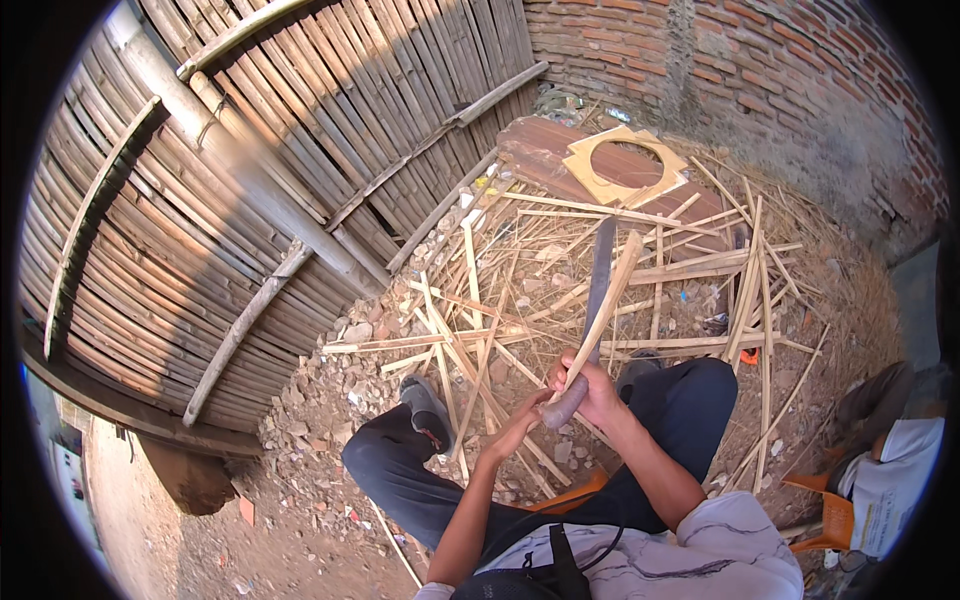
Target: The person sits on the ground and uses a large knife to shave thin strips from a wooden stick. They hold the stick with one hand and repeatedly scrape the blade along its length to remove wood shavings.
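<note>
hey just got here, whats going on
A seated person has the right hand closed around a long-bladed knife near its handle, with a pale strip alongside the blade. The left hand is beside the handle; whether it grips anything is unclear. More long strips lie scattered on the ground ahead, and a yellowish board with a round hole rests on a brown panel.

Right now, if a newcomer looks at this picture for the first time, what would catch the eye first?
Probably the long dark-bladed knife and the pale wooden strip, slanting up close together from the right hand near the centre, with the left hand beside it. Next, the yellowish panel with its big round hole, lying on a brown board before the brick wall.
</note>
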Motion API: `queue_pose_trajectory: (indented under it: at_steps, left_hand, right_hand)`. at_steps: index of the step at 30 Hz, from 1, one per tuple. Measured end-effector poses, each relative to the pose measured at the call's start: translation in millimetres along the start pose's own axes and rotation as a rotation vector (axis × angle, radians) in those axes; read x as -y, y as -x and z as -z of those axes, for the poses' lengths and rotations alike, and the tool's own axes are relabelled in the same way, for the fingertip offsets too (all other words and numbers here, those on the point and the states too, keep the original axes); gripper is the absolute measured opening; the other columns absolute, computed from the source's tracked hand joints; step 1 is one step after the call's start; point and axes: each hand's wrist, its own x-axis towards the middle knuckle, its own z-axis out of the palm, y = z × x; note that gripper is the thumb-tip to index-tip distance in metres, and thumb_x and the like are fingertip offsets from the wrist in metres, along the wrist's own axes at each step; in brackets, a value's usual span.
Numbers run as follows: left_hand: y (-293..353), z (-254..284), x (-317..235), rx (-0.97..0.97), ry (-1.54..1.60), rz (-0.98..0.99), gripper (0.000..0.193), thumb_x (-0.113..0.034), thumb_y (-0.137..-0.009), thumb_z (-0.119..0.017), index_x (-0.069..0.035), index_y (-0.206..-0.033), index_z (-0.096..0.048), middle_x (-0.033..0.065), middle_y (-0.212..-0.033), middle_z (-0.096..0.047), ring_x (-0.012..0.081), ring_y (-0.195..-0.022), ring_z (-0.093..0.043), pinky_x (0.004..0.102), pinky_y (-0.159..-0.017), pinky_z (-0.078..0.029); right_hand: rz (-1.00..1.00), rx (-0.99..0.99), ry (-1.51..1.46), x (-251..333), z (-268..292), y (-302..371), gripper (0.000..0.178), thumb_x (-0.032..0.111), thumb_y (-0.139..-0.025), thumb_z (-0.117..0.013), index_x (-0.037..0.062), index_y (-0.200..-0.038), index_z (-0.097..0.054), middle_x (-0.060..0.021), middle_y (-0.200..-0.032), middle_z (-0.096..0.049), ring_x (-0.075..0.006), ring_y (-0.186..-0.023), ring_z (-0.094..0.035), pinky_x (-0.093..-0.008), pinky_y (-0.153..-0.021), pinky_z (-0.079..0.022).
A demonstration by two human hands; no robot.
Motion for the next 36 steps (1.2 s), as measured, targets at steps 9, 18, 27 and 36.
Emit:
queue_pose_trajectory:
  at_steps: [9, 18, 27, 36]
  left_hand:
    - [-15, -6, 24, -0.185, 0.001, -0.209, 0.026, -0.015, -0.099, -0.069, -0.002, -0.121, -0.064, 0.0075, -0.108, -0.069, 0.0181, -0.102, -0.062, 0.0319, -0.095, -0.047]
    - [-37, 63, -117, -0.611, -0.522, -0.407, 0.024, -0.021, -0.096, -0.074, -0.003, -0.109, -0.067, 0.0135, -0.086, -0.068, 0.0239, -0.074, -0.063, 0.0355, -0.070, -0.049]
    - [1, 103, -287, -0.715, -1.020, -0.498, 0.033, -0.037, -0.097, -0.071, -0.008, -0.112, -0.067, 0.0183, -0.065, -0.066, 0.0379, -0.063, -0.065, 0.0461, -0.060, -0.047]
    - [106, 86, -260, -0.428, -0.602, -0.018, 0.028, -0.027, -0.103, -0.066, 0.000, -0.108, -0.066, 0.0060, -0.058, -0.060, 0.0153, -0.051, -0.064, 0.0321, -0.051, -0.048]
  right_hand:
    - [0.046, -0.047, 0.009, 39, -15, 0, 0.015, 0.019, -0.096, -0.066, 0.0064, -0.091, -0.060, -0.0090, -0.084, -0.065, -0.0206, -0.081, -0.065, -0.0354, -0.080, -0.053]
    - [0.318, -0.456, 0.645, 122, -20, 27, 0.024, 0.024, -0.104, -0.064, 0.0040, -0.092, -0.057, -0.0196, -0.101, -0.075, -0.0195, -0.074, -0.073, -0.0294, -0.064, -0.057]
    - [0.653, -0.552, 0.799, 167, -8, 38, 0.024, 0.028, -0.103, -0.067, 0.0080, -0.100, -0.053, -0.0087, -0.068, -0.067, -0.0070, -0.045, -0.050, -0.0222, -0.042, -0.037]
    - [0.805, -0.636, 0.629, 172, -15, 42, 0.023, 0.024, -0.103, -0.065, 0.0096, -0.092, -0.051, 0.0055, -0.057, -0.038, -0.0037, -0.045, -0.035, -0.0237, -0.040, -0.030]
